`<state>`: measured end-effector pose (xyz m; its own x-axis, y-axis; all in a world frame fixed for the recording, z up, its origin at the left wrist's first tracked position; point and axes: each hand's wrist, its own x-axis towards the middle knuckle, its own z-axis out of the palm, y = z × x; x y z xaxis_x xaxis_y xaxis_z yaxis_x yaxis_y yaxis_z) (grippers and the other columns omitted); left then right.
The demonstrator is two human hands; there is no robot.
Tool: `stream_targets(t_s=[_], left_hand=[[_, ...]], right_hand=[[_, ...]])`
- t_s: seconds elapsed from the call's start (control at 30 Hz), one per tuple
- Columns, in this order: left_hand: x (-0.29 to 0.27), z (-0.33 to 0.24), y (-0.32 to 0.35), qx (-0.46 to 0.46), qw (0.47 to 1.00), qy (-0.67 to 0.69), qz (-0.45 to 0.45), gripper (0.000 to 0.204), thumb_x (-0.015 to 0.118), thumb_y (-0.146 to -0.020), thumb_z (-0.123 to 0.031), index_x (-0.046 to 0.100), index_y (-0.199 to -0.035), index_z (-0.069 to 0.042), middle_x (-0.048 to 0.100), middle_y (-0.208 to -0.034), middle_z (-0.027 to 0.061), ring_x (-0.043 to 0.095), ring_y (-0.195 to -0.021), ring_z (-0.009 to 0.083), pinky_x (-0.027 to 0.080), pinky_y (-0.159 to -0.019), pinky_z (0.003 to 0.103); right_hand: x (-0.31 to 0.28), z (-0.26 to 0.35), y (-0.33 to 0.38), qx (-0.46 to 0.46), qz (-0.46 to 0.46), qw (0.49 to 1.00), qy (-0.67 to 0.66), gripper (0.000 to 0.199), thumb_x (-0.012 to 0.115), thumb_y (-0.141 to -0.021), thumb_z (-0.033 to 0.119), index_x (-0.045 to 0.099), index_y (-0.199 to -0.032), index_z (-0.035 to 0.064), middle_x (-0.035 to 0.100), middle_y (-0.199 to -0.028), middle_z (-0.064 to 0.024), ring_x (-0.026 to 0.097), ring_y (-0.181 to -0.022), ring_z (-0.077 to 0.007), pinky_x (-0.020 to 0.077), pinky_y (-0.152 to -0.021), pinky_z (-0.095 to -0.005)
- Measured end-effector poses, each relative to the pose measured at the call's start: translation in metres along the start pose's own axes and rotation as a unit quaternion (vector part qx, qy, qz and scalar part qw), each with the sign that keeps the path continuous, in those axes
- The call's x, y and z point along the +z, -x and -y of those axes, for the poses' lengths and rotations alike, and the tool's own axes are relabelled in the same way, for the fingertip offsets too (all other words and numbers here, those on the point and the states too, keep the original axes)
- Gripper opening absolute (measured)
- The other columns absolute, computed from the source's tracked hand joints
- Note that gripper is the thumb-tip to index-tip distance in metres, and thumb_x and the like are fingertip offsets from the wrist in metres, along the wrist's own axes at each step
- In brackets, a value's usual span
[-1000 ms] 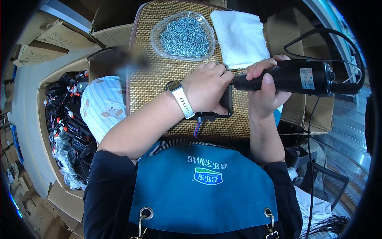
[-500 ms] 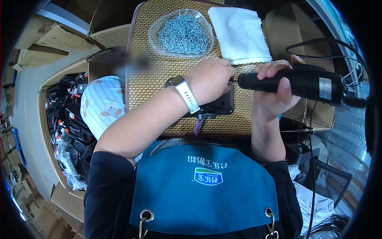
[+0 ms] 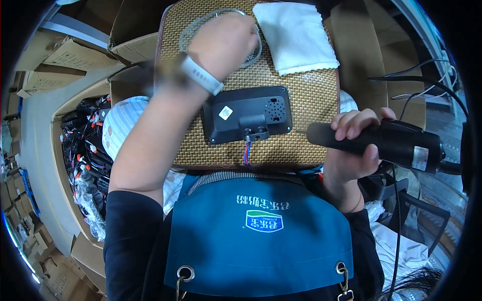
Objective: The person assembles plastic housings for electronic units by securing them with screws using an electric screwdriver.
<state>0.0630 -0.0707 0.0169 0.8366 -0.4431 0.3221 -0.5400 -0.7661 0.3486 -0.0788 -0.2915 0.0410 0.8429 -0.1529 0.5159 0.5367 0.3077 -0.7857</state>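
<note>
My left hand (image 3: 225,42), with a white-strapped watch at the wrist, reaches over the clear plastic bowl (image 3: 186,36) of small screws. The back of this hand covers most of the bowl, and its fingertips are hidden. In my right hand (image 3: 354,131) is a black electric screwdriver (image 3: 391,143), fingers wrapped round its body, its thin bit pointing left. A flat black plastic device housing (image 3: 232,108) lies on the woven-topped table between the hands, touched by neither. It has a speaker grille, a white sticker and a bracket, with coloured wires (image 3: 247,153) coming out below.
A white cloth (image 3: 297,37) lies at the table's far right. Cardboard boxes stand round the table; the left box (image 3: 56,150) holds black parts and wires. Black cables (image 3: 422,79) hang at the right. My teal apron (image 3: 261,261) meets the near edge of the woven tabletop (image 3: 306,155).
My left hand has left the black housing and moved up and left to the screw bowl. The screwdriver has drawn back from the housing, slightly down and right, still in my right hand.
</note>
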Motion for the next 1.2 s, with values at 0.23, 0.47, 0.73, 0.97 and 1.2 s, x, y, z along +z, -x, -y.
stream_targets(t_s=[0.23, 0.47, 0.73, 0.97, 1.2], left_hand=[[0.001, -0.026, 0.023, 0.212, 0.966, 0.145, -0.042, 0.018, 0.059, -0.075, -0.010, 0.063, -0.093, -0.005, 0.063, -0.099, 0.0120, 0.059, -0.096, 0.0309, 0.047, -0.087, 0.041], [0.036, -0.055, 0.041, 0.223, 0.919, 0.240, 0.220, 0.015, 0.062, -0.074, -0.010, 0.064, -0.089, -0.009, 0.063, -0.092, 0.0048, 0.058, -0.094, 0.0254, 0.045, -0.086, 0.040], [0.041, -0.054, 0.045, 0.242, 0.926, 0.215, 0.193, 0.010, 0.064, -0.077, -0.015, 0.063, -0.086, -0.013, 0.059, -0.086, 0.0012, 0.057, -0.093, 0.0216, 0.040, -0.083, 0.038], [0.037, -0.057, 0.047, 0.221, 0.934, 0.189, 0.206, 0.007, 0.063, -0.079, -0.016, 0.064, -0.085, -0.014, 0.059, -0.086, -0.0003, 0.057, -0.093, 0.0193, 0.040, -0.084, 0.037], [0.026, -0.066, 0.047, 0.223, 0.930, 0.183, 0.226, 0.013, 0.067, -0.074, -0.017, 0.067, -0.087, -0.014, 0.060, -0.088, 0.0019, 0.057, -0.097, 0.0197, 0.040, -0.088, 0.037]], right_hand=[[0.005, -0.018, 0.007, 0.000, 0.020, 1.000, 0.016, 0.062, 0.068, -0.082, 0.027, 0.034, -0.126, -0.0013, 0.057, -0.075, -0.0112, 0.059, -0.064, -0.0184, 0.0523, -0.065, -0.0310], [0.004, -0.024, 0.009, -0.002, 0.041, 0.999, 0.025, 0.059, 0.067, -0.081, 0.021, 0.035, -0.124, -0.0031, 0.058, -0.073, -0.0115, 0.059, -0.062, -0.0184, 0.0513, -0.064, -0.0301], [0.012, -0.026, 0.008, -0.020, 0.084, 0.992, 0.095, 0.051, 0.066, -0.080, 0.017, 0.038, -0.119, -0.0021, 0.058, -0.072, -0.0115, 0.058, -0.061, -0.0173, 0.0513, -0.061, -0.0296], [0.007, -0.021, 0.004, -0.006, 0.051, 0.996, 0.073, 0.051, 0.068, -0.081, 0.021, 0.039, -0.116, -0.0001, 0.057, -0.070, -0.0101, 0.057, -0.058, -0.0177, 0.0508, -0.057, -0.0297], [-0.002, -0.005, -0.001, 0.036, -0.034, 0.998, 0.027, 0.060, 0.060, -0.085, 0.039, 0.034, -0.125, 0.0034, 0.051, -0.073, -0.0074, 0.054, -0.061, -0.0171, 0.0473, -0.059, -0.0332]])
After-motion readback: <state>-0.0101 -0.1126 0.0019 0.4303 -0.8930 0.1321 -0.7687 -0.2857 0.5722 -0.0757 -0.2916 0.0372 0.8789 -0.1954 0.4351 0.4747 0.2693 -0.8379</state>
